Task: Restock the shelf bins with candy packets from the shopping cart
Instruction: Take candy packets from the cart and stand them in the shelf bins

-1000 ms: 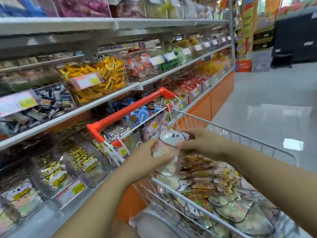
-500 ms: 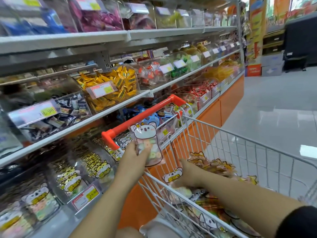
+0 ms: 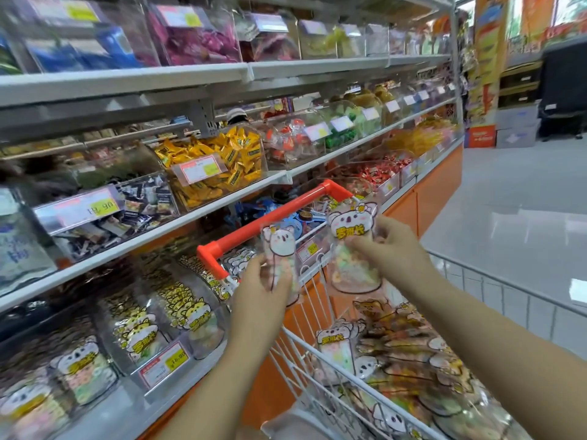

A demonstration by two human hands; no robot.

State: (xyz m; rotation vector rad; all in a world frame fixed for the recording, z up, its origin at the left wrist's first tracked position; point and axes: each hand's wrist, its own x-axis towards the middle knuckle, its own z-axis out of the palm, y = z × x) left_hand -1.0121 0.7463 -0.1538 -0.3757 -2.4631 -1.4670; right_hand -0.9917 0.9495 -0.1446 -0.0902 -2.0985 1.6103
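My left hand (image 3: 261,289) grips a clear koala-face candy packet (image 3: 281,249) above the cart's front corner. My right hand (image 3: 386,249) pinches a second koala packet (image 3: 351,246) with yellow lettering, held upright just right of the first. Both packets hover over the wire shopping cart (image 3: 317,369), whose basket holds several more candy packets (image 3: 406,360). Left of the hands, the lowest shelf carries clear bins (image 3: 133,328) with similar animal-face packets behind price tags.
The cart's red handle (image 3: 270,222) points toward the shelving. Upper shelves (image 3: 158,81) hold bins of yellow, red, green and purple sweets. Shiny floor (image 3: 508,201) spreads to the right. Stacked boxes (image 3: 514,128) stand at the aisle's far end.
My right hand came up out of the cart with a second koala packet and now holds it beside the one in my left hand. The view turned a little upward.
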